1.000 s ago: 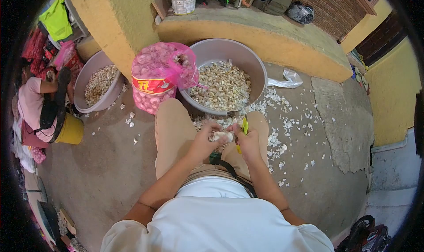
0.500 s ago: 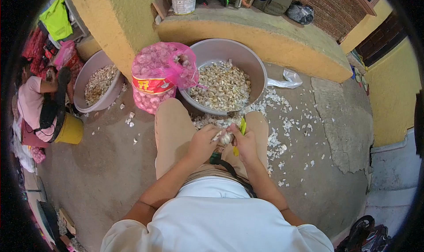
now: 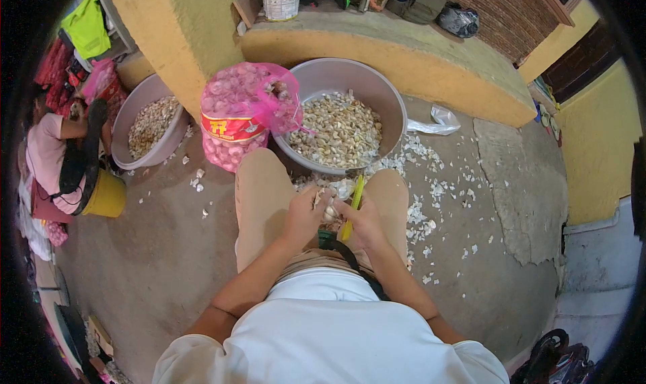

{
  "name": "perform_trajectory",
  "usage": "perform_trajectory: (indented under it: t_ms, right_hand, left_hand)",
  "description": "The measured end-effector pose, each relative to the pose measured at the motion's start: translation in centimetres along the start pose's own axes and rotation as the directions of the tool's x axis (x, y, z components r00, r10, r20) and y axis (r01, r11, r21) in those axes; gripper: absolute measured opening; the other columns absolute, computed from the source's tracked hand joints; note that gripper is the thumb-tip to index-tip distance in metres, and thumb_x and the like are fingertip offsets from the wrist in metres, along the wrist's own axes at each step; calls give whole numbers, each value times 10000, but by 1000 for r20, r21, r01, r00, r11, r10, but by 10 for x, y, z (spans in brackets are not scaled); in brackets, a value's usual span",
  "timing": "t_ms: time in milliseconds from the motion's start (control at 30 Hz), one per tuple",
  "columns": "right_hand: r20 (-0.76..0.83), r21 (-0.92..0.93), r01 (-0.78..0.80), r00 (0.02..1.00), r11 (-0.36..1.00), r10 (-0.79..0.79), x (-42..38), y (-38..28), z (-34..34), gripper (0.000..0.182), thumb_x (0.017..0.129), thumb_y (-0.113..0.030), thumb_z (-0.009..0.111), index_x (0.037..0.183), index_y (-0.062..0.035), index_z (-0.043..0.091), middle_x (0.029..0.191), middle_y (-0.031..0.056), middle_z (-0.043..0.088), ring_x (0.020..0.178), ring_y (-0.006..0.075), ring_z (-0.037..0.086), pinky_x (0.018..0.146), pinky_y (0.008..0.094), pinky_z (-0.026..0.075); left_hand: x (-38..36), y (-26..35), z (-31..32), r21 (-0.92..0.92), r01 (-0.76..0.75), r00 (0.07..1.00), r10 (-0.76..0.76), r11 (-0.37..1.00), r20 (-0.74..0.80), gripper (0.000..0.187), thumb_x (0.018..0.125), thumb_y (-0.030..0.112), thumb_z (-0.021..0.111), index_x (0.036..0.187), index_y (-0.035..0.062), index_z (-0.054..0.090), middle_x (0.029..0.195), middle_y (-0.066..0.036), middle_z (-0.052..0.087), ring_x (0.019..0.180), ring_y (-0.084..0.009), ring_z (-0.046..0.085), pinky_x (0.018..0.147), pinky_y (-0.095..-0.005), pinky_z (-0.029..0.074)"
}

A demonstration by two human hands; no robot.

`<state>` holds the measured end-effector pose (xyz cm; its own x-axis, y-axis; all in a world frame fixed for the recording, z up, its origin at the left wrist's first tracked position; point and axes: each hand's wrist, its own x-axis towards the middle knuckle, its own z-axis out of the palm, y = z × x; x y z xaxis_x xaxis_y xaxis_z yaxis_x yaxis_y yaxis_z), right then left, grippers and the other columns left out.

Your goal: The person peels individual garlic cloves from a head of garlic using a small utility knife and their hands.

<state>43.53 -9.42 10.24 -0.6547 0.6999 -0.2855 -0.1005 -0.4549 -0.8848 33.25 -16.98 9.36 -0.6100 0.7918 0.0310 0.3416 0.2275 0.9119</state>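
Between my knees, my left hand (image 3: 306, 216) is closed around a garlic bulb (image 3: 330, 214), its pale cloves showing between the two hands. My right hand (image 3: 363, 224) is closed on a yellow utility knife (image 3: 357, 194), which stands up past the fingers; its blade cannot be made out. The fingertips of that hand touch the bulb. Just beyond my knees stands a large grey tub (image 3: 398, 108) with many loose garlic cloves (image 3: 336, 131) inside. Against its left side leans a pink mesh sack (image 3: 232, 101) full of whole bulbs.
Garlic skins (image 3: 417, 216) litter the floor to the right and under my hands. At the left, a person (image 3: 50, 148) sits by a yellow bucket (image 3: 108, 194) and another tub (image 3: 171, 145) of cloves. A yellow ledge (image 3: 404, 57) runs behind, with a white pail (image 3: 280, 0) on it.
Both hands have shifted slightly left and the bulb has turned between them. The yellow knife has swung to point up and away, showing more of its length.
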Motion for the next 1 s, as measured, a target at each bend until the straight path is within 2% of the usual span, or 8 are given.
perform_trajectory:
  t_ms: [67, 267, 567, 667, 733, 833, 900, 1000]
  right_hand:
    - [-2, -50, 5, 1000, 999, -5, 0, -1, -1, 305, 735, -55, 616, 1008, -11, 489, 856, 38, 553, 750, 108, 524, 663, 237, 434]
    - [-13, -217, 84, 996, 972, -89, 7, 3, -2, 291, 731, -49, 609, 993, 2, 494, 845, 47, 554, 736, 111, 516, 660, 242, 430]
    - [29, -485, 106, 994, 868, -105, 21, 31, -13, 338, 724, -102, 640, 998, 4, 475, 845, 47, 550, 736, 105, 527, 653, 241, 438]
    - [17, -548, 109, 993, 829, -120, 21, 33, -10, 343, 716, -110, 648, 992, 1, 477, 827, 43, 546, 709, 104, 522, 627, 235, 439]
    - [51, -541, 148, 988, 828, -143, 23, 43, -9, 374, 692, -154, 665, 978, 7, 485, 812, 70, 548, 709, 147, 528, 631, 262, 437]
    - [122, -542, 192, 981, 818, -149, 25, 54, -6, 440, 653, -233, 689, 959, 20, 500, 790, 132, 554, 728, 234, 543, 660, 320, 433]
    - [118, -608, 120, 991, 785, -60, 17, 41, 3, 430, 663, -232, 680, 966, 16, 500, 776, 136, 548, 719, 239, 545, 656, 323, 436]
    - [7, -679, -227, 949, 698, 315, 16, 83, -19, 378, 684, -212, 661, 952, 7, 509, 761, 121, 545, 699, 206, 542, 622, 314, 439]
  left_hand:
    - [1, -11, 5, -157, 192, 980, -181, 969, 84, 332, 831, 315, 495, 784, -5, 569, 648, -85, 547, 585, -173, 508, 559, -296, 397]
    - [0, -40, 24, -465, 296, 955, -260, 834, 141, 355, 839, 340, 489, 796, 2, 589, 638, -20, 557, 590, -93, 475, 544, -273, 390]
    - [4, -34, 15, -146, 141, 988, -148, 979, -39, 229, 820, 224, 519, 826, 7, 591, 630, -131, 556, 564, -153, 490, 540, -298, 395]
    - [5, -42, 17, -123, 171, 980, -181, 978, -80, 220, 826, 204, 509, 798, -2, 580, 600, -102, 551, 551, -151, 485, 534, -296, 394]
    - [4, -54, 22, -325, 216, 964, -253, 921, -76, 211, 827, 201, 509, 800, 1, 570, 625, -81, 556, 553, -152, 484, 525, -298, 396]
    - [1, -43, 20, -621, 338, 923, -379, 707, 71, 194, 843, 205, 474, 856, 30, 555, 693, -50, 564, 577, -154, 500, 506, -298, 406]
    - [-3, -48, 24, -764, 480, 850, -444, 431, 284, 190, 852, 212, 445, 904, 56, 541, 739, -40, 563, 603, -157, 517, 493, -303, 418]
    - [-43, -85, 43, -722, 691, 627, -471, -33, 621, 193, 850, 217, 413, 945, 86, 518, 766, -41, 554, 638, -164, 540, 490, -315, 443]
